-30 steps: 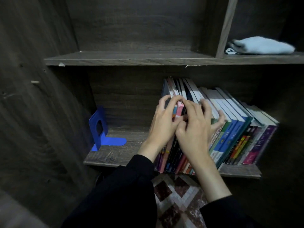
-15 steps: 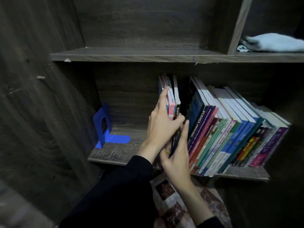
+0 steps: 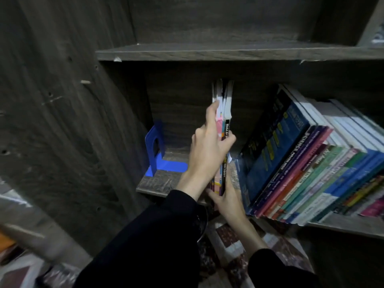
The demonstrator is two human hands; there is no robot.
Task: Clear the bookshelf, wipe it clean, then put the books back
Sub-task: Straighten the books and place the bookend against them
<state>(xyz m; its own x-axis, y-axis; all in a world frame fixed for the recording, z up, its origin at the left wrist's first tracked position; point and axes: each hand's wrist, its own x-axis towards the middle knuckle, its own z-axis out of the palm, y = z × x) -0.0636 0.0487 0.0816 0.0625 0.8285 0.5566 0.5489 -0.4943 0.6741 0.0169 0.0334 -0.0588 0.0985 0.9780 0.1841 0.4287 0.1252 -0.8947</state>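
At the shelf (image 3: 158, 182) front, one upright bundle (image 3: 226, 104) of about four thin books: left hand (image 3: 209, 148) curls round its middle, right hand (image 3: 227, 197) grips its base. One blue bookend (image 3: 154, 145) stands left, one leaning row (image 3: 301, 163) right.

A blue metal bookend (image 3: 169, 166) stands near the left end of the shelf (image 3: 158, 183), its upright plate towards the left wall and its flat foot pointing right along the board. Further left, a small pale peg (image 3: 85, 81) sticks out of the dark wood panel (image 3: 52, 125). Below the shelf's front edge lies a patterned rug (image 3: 225, 232) in dark red and cream squares. Something orange (image 3: 5, 243) shows at the far left, too blurred to identify.
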